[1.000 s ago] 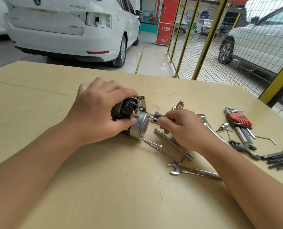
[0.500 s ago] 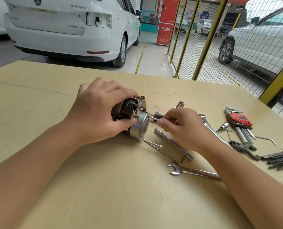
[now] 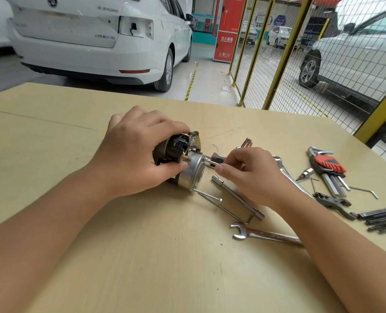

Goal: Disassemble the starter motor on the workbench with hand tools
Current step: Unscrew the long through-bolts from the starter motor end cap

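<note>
Starter motor [image 3: 185, 164] lies on its side on the workbench [image 3: 52, 136], silver end cap facing right. Left hand [image 3: 137, 154] wraps over the body, fingers curled round it, thumb under: likely clamping it so it can't roll while a screw is turned. Right hand [image 3: 253, 175] pinches the screwdriver [image 3: 214, 159] shaft with fingertips, tip at the end cap; a light grip suggests a fastener already loose. Long bolt [image 3: 223, 206] sticks out of the cap's lower edge. Spanner [image 3: 264, 234] and hex keys [image 3: 329, 171] lie within reach at right.
</note>
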